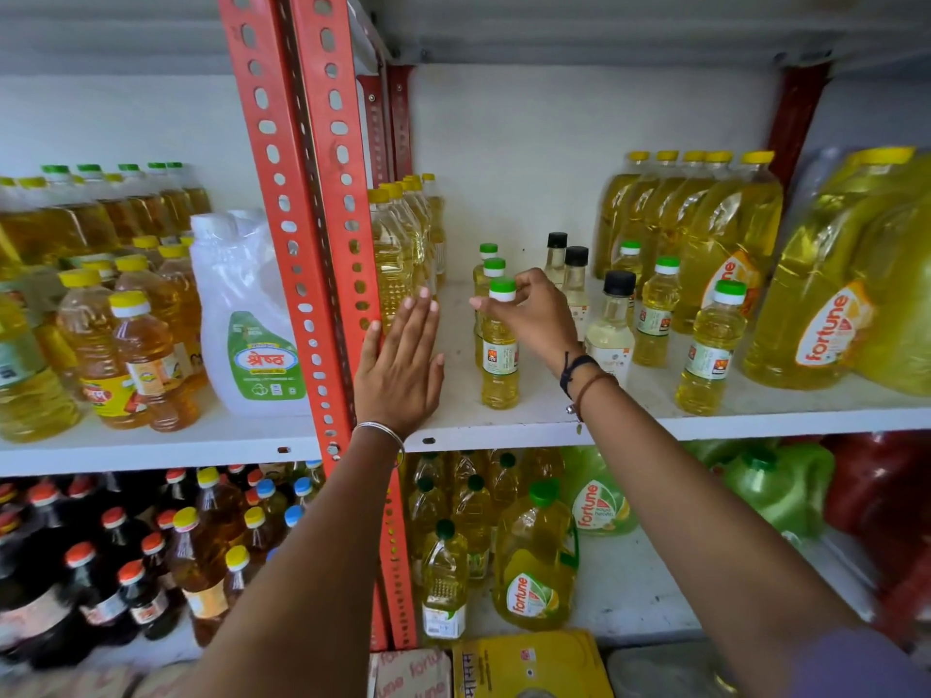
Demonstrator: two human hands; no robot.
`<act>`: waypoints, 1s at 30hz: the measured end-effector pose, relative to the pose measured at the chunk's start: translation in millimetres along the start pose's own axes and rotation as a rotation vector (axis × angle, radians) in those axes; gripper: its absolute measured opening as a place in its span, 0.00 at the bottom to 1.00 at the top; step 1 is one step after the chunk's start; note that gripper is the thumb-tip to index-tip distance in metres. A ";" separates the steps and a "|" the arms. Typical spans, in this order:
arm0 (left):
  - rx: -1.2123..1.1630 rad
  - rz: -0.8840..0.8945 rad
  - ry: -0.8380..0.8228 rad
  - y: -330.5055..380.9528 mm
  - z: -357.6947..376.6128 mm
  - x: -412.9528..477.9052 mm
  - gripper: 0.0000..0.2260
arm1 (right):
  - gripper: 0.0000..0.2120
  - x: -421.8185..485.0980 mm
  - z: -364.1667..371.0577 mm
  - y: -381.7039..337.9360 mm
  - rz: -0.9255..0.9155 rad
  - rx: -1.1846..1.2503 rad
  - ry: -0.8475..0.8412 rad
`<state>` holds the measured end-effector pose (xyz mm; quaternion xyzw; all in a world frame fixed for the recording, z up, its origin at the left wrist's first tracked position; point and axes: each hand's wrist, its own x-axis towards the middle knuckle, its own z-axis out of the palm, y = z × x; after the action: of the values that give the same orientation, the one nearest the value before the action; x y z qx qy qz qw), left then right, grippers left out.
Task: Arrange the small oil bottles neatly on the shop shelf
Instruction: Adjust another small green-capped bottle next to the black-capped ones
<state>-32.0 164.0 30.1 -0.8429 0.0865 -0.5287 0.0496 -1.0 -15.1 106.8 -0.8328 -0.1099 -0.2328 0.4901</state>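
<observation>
Three small green-capped oil bottles stand in a row going back on the white shelf. My right hand pinches the cap of the front one. Two more of that row stand behind it. My left hand is flat, fingers apart, held upright beside a tall yellow-capped bottle at the red upright, holding nothing. Three black-capped clear bottles stand just right of my right hand. Further right are three more green-capped small bottles.
A red perforated shelf post splits the shelf. Large yellow oil jugs fill the right side and back right. A white jug and amber bottles stand left of the post. The lower shelf holds more bottles and jugs.
</observation>
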 end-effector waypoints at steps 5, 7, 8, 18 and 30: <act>-0.013 0.005 -0.002 -0.3 -0.1 0.5 0.25 | 0.09 -2.3 -3.4 8.3 0.001 0.076 -0.049; -0.019 0.002 0.000 -0.4 -0.7 0.3 0.25 | 0.11 -2.9 -2.9 8.3 0.001 0.079 -0.013; -0.020 0.001 0.000 -0.5 -0.8 0.2 0.25 | 0.12 -3.1 -2.3 7.8 0.006 0.090 0.004; -0.022 0.007 0.002 -0.9 -2.1 -0.3 0.25 | 0.20 -10.8 4.2 7.3 0.011 0.074 0.072; -0.030 0.000 -0.004 -0.1 -1.1 -0.2 0.25 | 0.15 -19.3 1.9 12.1 -0.036 0.149 0.045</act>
<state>-33.0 164.1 30.4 -0.8446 0.0943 -0.5257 0.0369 -12.2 -18.6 87.1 -0.7864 -0.1308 -0.2514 0.5489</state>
